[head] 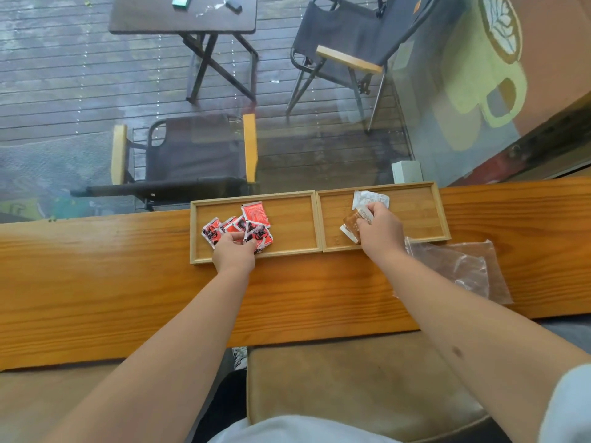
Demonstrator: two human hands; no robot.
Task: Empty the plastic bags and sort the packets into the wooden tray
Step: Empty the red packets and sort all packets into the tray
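Observation:
Two wooden trays sit side by side on the counter. The left tray [294, 225] holds several red packets [256, 215], and my left hand [234, 252] rests on them with its fingers curled around a few. The right tray [415, 212] holds white and brown packets [371, 197]. My right hand [380, 230] is over that tray, its fingers closed on a brown and white packet [351, 220]. An empty clear plastic bag [463, 266] lies flat on the counter just right of my right arm.
The long wooden counter [96, 282] runs across the view against a glass window. Beyond the glass are folding chairs [192, 155] and a dark table [185, 14] on a deck. A small white box [406, 171] stands behind the right tray. A padded stool [351, 385] is below the counter.

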